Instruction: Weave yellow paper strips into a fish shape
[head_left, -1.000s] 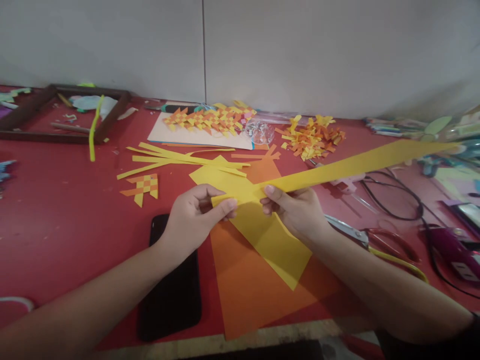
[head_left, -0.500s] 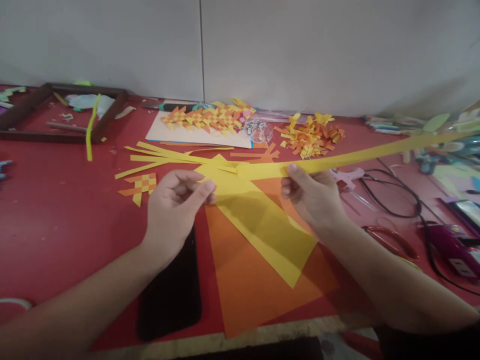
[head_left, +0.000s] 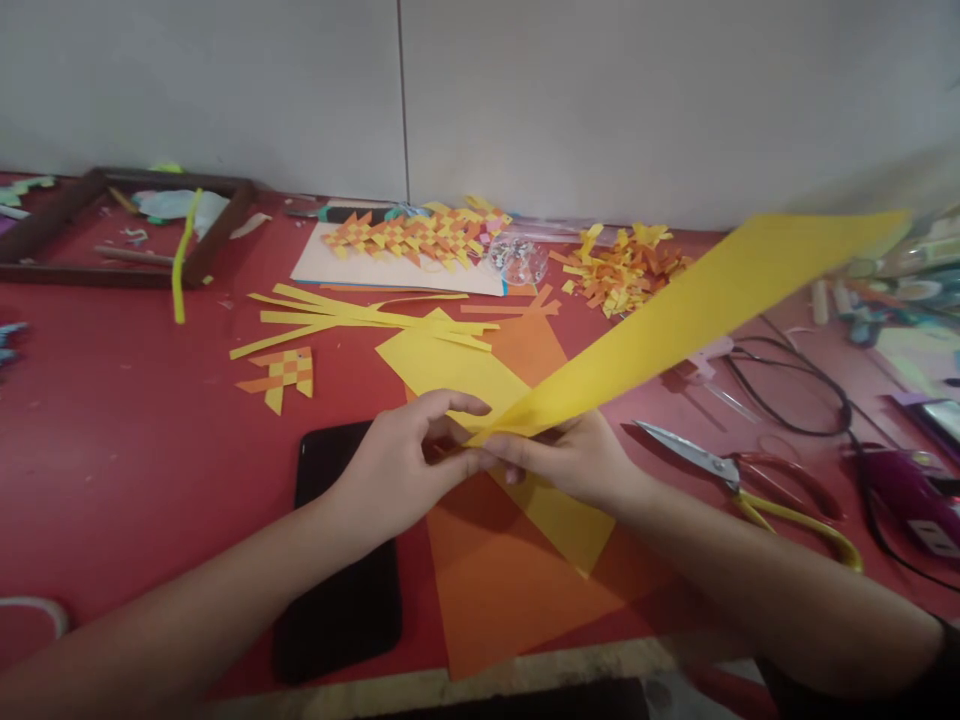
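Observation:
A long yellow paper strip (head_left: 675, 310) slants up to the right from between my hands. My right hand (head_left: 574, 455) is closed on its near end, the thumb pressed on top. My left hand (head_left: 431, 450) pinches the tip of that same end, with its index finger curved above. Beneath the hands a yellow paper piece (head_left: 442, 365) lies across orange sheets (head_left: 517, 600). Left of them rests a black phone (head_left: 341, 600), partly under my left wrist. Thin yellow strips (head_left: 352, 318) and a woven orange-and-yellow paper fish (head_left: 283, 375) lie beyond my left hand.
Scissors (head_left: 727, 470) with red and yellow handles lie right of my right hand. Farther right are a black cable (head_left: 787, 425) and a magenta device (head_left: 911, 500). Along the back stand a brown frame (head_left: 45, 270), more woven fish (head_left: 412, 238) and a scrap pile (head_left: 622, 270).
Both hands have come together, lower and nearer to me. The yellow strip has turned its broad face and tilted upward; my left hand now grips its end. The scissors have come into fuller view.

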